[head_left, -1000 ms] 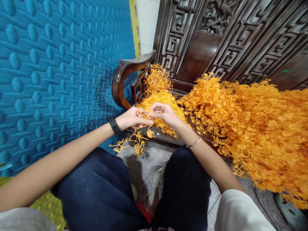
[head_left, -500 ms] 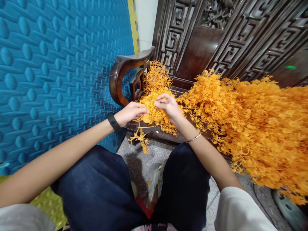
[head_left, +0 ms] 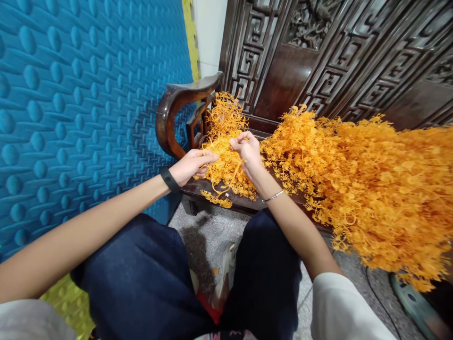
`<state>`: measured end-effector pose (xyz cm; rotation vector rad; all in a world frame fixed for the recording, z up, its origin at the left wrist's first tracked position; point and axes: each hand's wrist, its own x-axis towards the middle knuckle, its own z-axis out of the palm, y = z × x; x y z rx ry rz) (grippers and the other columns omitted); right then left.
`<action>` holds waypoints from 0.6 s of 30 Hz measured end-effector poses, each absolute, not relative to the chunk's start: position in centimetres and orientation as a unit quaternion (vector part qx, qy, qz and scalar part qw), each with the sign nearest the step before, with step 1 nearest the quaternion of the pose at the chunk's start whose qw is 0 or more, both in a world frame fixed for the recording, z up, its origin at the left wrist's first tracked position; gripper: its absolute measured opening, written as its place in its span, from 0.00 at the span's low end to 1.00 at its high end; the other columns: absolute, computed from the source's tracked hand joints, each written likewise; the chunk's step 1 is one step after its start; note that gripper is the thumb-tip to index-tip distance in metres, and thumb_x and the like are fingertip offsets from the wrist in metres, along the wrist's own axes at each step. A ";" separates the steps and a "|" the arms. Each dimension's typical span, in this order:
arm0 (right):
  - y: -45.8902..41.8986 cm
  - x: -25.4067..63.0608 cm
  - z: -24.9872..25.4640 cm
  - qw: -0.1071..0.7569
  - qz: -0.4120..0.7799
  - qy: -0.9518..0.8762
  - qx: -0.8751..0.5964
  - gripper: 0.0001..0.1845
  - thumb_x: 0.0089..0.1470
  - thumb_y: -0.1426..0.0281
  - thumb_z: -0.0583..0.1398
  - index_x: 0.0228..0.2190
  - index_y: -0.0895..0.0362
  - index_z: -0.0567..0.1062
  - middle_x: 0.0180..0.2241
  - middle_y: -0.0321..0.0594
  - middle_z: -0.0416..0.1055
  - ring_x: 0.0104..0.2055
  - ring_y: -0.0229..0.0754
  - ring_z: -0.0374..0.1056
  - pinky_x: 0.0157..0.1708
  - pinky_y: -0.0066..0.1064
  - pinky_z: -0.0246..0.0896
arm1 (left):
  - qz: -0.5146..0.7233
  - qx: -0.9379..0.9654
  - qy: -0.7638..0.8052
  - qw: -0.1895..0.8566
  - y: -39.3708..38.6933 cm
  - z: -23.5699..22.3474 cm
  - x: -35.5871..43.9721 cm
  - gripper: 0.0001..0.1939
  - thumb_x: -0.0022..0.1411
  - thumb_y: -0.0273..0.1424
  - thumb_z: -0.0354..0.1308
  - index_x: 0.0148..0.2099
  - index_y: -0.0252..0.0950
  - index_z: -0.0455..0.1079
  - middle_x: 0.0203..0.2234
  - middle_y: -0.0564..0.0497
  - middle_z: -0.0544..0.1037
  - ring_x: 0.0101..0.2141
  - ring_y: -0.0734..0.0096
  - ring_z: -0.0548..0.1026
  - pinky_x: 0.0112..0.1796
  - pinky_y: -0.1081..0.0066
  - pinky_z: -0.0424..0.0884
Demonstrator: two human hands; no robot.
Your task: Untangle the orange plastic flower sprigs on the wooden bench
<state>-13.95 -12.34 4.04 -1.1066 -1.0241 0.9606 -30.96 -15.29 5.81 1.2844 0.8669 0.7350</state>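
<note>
My left hand (head_left: 193, 166) is closed in a pinch at the left side of a small heap of orange plastic pieces (head_left: 230, 172). Thin orange plastic shows at its fingertips, mostly hidden by the fingers. Facing it across the heap, my right hand (head_left: 250, 152) has thumb and forefinger pressed together; whatever lies between them cannot be made out. A spindly orange plastic sprig (head_left: 217, 199) rests by the front edge of the dark wooden bench (head_left: 240, 202), below both hands. Behind them rises a tangle of curly orange strands (head_left: 226, 113).
A large pile of branched orange plastic pieces (head_left: 375, 189) covers the bench to the right. The curved wooden armrest (head_left: 166, 111) and carved backrest (head_left: 283, 85) bound the seat. Blue textured matting (head_left: 78, 118) lies left. A cable (head_left: 378, 297) crosses the floor at right.
The orange sprig that hung below my left hand now lies against the bench's front edge. My right hand's fingers have closed further. The view has shifted slightly.
</note>
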 end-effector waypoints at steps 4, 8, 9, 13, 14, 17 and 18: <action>-11.5 -15.2 4.3 0.647 0.420 -0.420 -0.477 0.15 0.44 0.79 0.58 0.24 0.54 0.55 0.21 0.27 0.59 0.23 0.30 0.59 0.28 0.25 0.56 | 0.375 0.539 0.363 0.661 -14.7 5.5 -30.3 0.13 0.56 0.27 0.56 0.22 0.34 0.56 0.12 0.62 0.52 0.12 0.88 0.49 0.17 0.79 0.43; -9.7 -14.0 4.1 0.692 0.391 -0.386 -0.468 0.14 0.42 0.80 0.57 0.24 0.55 0.56 0.18 0.24 0.57 0.20 0.29 0.57 0.25 0.23 0.53 | 0.410 0.517 0.354 0.662 -14.7 5.1 -29.7 0.14 0.54 0.28 0.57 0.22 0.35 0.56 0.12 0.63 0.51 0.11 0.88 0.48 0.16 0.79 0.42; -9.2 -12.7 4.0 0.711 0.366 -0.364 -0.478 0.13 0.42 0.81 0.56 0.23 0.55 0.56 0.17 0.24 0.56 0.20 0.28 0.57 0.23 0.22 0.52 | 0.410 0.522 0.351 0.660 -15.0 5.2 -29.7 0.14 0.54 0.29 0.57 0.22 0.35 0.55 0.12 0.63 0.51 0.12 0.88 0.48 0.16 0.79 0.42; -8.4 -5.6 2.9 0.758 0.254 -0.276 -0.534 0.14 0.40 0.81 0.56 0.22 0.55 0.54 0.16 0.23 0.55 0.19 0.27 0.56 0.23 0.20 0.52 | 0.386 0.575 0.326 0.644 -16.1 5.9 -30.9 0.15 0.53 0.33 0.59 0.22 0.33 0.58 0.15 0.60 0.56 0.14 0.88 0.52 0.17 0.79 0.45; -8.5 -4.1 2.5 0.747 0.254 -0.290 -0.541 0.14 0.39 0.80 0.57 0.23 0.55 0.57 0.17 0.23 0.58 0.20 0.28 0.58 0.24 0.22 0.54 | 0.386 0.586 0.326 0.634 -16.2 6.1 -31.3 0.15 0.53 0.34 0.59 0.22 0.33 0.59 0.15 0.59 0.57 0.14 0.87 0.52 0.17 0.79 0.45; -9.0 -2.4 1.0 0.640 0.271 -0.412 -0.589 0.12 0.35 0.76 0.63 0.24 0.57 0.65 0.20 0.29 0.66 0.25 0.33 0.65 0.29 0.26 0.61 | 0.401 0.593 0.347 0.606 -16.3 6.3 -32.0 0.15 0.53 0.35 0.59 0.22 0.33 0.60 0.13 0.60 0.53 0.14 0.86 0.51 0.17 0.78 0.44; -9.0 -2.6 0.5 0.604 0.267 -0.449 -0.602 0.11 0.34 0.75 0.64 0.24 0.58 0.66 0.22 0.31 0.67 0.27 0.35 0.65 0.30 0.28 0.61 | 0.404 0.591 0.354 0.602 -16.2 6.4 -32.1 0.15 0.53 0.35 0.59 0.22 0.33 0.61 0.12 0.61 0.53 0.14 0.86 0.51 0.17 0.78 0.44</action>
